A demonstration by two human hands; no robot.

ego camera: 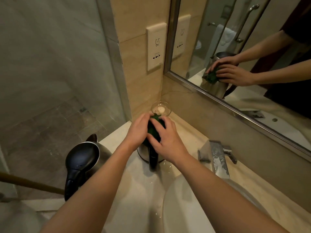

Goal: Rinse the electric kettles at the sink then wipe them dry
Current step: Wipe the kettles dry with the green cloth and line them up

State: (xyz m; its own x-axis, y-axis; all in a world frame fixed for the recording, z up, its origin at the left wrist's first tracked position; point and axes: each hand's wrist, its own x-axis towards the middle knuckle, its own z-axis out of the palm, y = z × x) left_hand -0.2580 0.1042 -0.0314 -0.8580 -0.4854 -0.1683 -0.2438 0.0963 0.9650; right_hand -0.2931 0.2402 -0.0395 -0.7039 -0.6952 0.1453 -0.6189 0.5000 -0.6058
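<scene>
A steel electric kettle (143,153) with a black handle stands on the pale counter near the back corner. A dark green cloth (154,125) lies bunched on its top. My left hand (138,129) and my right hand (166,137) both press on the cloth from either side, fingers curved over it; they hide most of the kettle's top. A second steel kettle (84,161) with a black lid and handle stands at the counter's left edge, untouched.
A white basin (185,204) sits at lower right, with a chrome tap (218,158) behind it. A clear glass (160,109) stands in the corner. Water drops lie on the counter (134,190). A mirror (235,47) lines the back wall, a wall socket (155,47) hangs left of it.
</scene>
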